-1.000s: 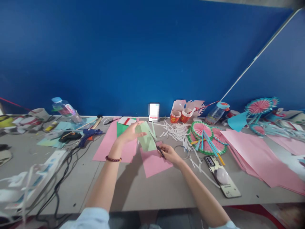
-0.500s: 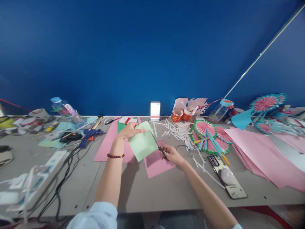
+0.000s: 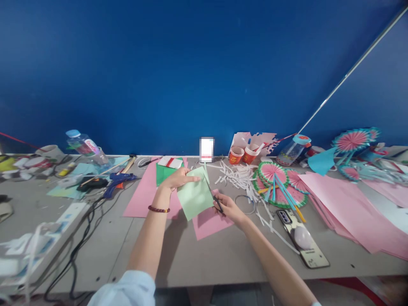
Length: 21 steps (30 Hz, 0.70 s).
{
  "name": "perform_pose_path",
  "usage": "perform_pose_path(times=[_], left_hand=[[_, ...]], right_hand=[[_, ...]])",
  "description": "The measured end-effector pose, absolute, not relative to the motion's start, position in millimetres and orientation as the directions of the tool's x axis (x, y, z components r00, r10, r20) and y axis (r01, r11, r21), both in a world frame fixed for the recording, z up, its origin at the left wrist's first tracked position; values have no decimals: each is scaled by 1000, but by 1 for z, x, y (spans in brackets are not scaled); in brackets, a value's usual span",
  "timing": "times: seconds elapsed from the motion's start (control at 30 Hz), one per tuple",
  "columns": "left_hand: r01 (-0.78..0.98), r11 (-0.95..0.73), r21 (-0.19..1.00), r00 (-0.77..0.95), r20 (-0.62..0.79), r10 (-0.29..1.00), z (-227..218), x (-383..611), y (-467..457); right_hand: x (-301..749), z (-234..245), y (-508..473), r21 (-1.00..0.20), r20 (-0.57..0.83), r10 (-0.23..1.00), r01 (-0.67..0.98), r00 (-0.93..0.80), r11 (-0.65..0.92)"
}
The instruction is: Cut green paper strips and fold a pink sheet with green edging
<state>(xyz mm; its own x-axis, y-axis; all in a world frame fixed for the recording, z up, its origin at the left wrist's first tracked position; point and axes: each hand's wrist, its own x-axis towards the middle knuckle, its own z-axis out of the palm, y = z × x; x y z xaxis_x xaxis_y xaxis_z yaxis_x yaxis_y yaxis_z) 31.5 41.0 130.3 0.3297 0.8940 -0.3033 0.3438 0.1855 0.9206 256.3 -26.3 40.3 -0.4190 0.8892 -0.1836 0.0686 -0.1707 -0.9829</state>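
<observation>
My left hand [image 3: 179, 178] pinches the upper left part of a light green sheet of paper [image 3: 195, 197], thumb on top and fingers behind. My right hand [image 3: 225, 206] grips a pair of dark scissors [image 3: 218, 204], whose blades lie along the right edge of the green sheet. A narrow green strip rises near the sheet's top right corner. Both hands are above the table, over a square of pink paper [image 3: 207, 227]. Another pink sheet [image 3: 140, 199] lies to the left, partly under a green piece [image 3: 162, 173].
At right are white paper scraps [image 3: 239, 174], red paper cups [image 3: 236, 155], watermelon-patterned paper fans [image 3: 274, 176], a phone [image 3: 304, 240] and pink sheets [image 3: 353, 204]. To the left lie a blue glue gun [image 3: 116, 182], a plastic bottle [image 3: 84, 144], a power strip [image 3: 57, 242] and black cables [image 3: 79, 244].
My left hand and the green sheet have shifted slightly to the right and tilted. The scissors blades now sit along the sheet's edge, with a strip standing apart at the top.
</observation>
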Motion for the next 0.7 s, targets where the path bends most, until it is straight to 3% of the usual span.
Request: perform_pose_path(times=[0.7], left_hand=[[343, 145, 928, 432, -293, 853, 126, 38, 41]], right_hand=[[257, 31, -24, -986, -166, 913, 58, -373, -156]])
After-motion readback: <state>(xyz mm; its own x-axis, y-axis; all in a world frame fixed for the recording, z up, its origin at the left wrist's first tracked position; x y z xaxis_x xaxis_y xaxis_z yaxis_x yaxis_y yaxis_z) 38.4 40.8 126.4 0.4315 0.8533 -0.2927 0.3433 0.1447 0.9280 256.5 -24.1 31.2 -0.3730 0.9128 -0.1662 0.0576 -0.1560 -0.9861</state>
